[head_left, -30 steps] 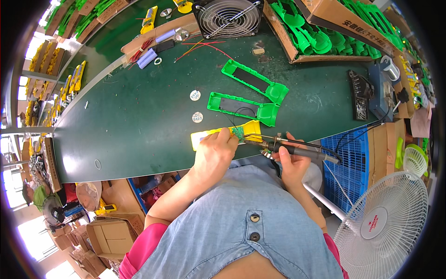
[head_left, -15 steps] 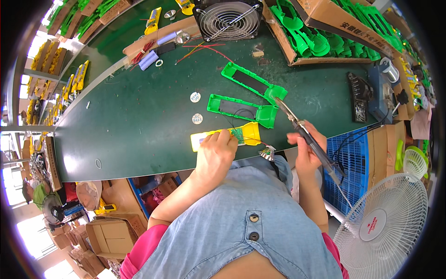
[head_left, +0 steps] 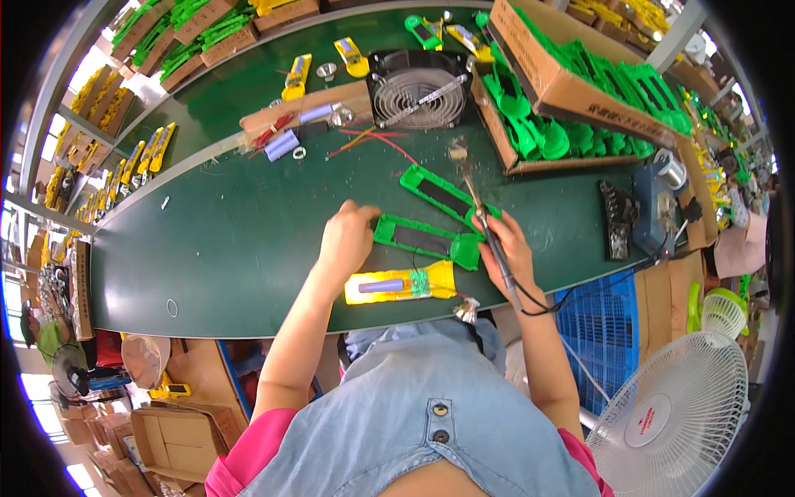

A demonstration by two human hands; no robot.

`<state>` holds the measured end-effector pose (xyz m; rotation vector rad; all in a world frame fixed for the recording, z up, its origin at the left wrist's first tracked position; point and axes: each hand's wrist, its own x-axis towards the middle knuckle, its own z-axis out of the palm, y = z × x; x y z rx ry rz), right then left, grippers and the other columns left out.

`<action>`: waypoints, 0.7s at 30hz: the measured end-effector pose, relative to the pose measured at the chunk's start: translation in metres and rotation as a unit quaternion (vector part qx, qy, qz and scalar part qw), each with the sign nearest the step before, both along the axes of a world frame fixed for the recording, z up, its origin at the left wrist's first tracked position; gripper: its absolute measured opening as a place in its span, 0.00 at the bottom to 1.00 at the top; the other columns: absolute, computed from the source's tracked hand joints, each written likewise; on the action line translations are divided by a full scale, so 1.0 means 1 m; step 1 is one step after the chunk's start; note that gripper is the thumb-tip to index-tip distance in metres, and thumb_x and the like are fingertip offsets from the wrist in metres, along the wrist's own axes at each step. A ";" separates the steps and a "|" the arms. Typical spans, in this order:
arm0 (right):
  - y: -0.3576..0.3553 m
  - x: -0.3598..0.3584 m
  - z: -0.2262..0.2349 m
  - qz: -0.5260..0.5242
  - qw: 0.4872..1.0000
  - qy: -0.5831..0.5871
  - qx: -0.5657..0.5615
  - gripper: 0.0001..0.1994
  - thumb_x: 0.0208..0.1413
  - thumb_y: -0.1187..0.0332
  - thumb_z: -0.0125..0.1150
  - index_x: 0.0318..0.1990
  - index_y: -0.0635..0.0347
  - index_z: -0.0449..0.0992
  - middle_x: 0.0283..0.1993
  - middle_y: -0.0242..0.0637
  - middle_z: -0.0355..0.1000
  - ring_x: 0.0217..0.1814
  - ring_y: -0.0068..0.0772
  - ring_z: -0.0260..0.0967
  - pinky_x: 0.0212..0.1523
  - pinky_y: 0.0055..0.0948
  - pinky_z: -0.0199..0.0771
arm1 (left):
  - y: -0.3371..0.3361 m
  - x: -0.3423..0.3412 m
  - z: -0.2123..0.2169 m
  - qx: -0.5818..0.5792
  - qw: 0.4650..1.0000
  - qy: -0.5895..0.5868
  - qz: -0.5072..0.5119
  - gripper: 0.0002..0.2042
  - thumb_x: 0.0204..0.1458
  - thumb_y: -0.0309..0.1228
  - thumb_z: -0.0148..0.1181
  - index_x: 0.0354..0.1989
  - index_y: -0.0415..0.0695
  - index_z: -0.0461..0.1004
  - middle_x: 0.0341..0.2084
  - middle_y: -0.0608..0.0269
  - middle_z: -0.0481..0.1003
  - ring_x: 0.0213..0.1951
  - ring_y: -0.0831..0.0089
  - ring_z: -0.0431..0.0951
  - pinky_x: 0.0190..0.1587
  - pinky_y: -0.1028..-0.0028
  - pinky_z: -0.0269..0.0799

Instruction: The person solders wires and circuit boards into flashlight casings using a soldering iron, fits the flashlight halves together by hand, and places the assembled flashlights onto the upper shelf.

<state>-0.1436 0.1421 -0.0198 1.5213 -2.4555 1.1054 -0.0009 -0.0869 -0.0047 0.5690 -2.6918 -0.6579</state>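
The left hand rests on the dark green tabletop with its fingers curled downward, the fingertips touching the near end of a green plastic frame with a dark rectangular window; whether they pinch that frame or merely press on it cannot be told. Just below this hand, at the table's near edge, lies a yellow plastic housing shell holding a purple cylindrical cell and a small green circuit board, touched by neither hand. The right hand is closed around the dark handle of a soldering iron, whose thin metal shaft points up and away from the hand over a second green plastic frame lying at a slant just beyond the first. A black cord runs from the iron's handle down past the right wrist. The two hands are apart, with the first green frame spanning the gap between them. A small tangle of wire and metal hangs at the table edge just below the right hand. Beyond both hands stands a round black fan with a wire grille, and to the right of it an open cardboard box filled with green plastic parts. Below the right forearm stands a white floor fan.
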 end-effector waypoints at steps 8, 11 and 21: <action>0.007 0.004 0.001 -0.019 0.998 -0.063 -0.014 0.18 0.42 0.78 0.58 0.45 0.57 0.70 0.41 0.34 0.73 0.46 0.32 0.69 0.63 0.40 0.46 | 0.016 0.001 -0.010 -0.004 1.000 -0.009 -0.014 0.19 0.35 0.21 0.54 0.41 0.42 0.72 0.31 0.52 0.70 0.28 0.56 0.73 0.34 0.66 0.71; 0.008 0.004 0.002 -0.016 0.996 -0.084 -0.013 0.19 0.42 0.78 0.59 0.45 0.57 0.69 0.40 0.34 0.74 0.43 0.31 0.71 0.63 0.39 0.47 | 0.012 -0.001 -0.006 0.014 1.000 0.000 -0.015 0.17 0.33 0.20 0.52 0.37 0.42 0.73 0.31 0.51 0.69 0.29 0.54 0.73 0.32 0.64 0.71; 0.005 -0.006 0.000 -0.053 0.998 -0.008 -0.018 0.17 0.37 0.78 0.62 0.40 0.57 0.71 0.38 0.32 0.74 0.39 0.33 0.69 0.60 0.43 0.52 | 0.034 0.079 -0.012 -0.009 0.969 0.137 -0.204 0.23 0.33 0.24 0.68 0.33 0.41 0.57 0.47 0.40 0.63 0.46 0.47 0.68 0.46 0.58 0.66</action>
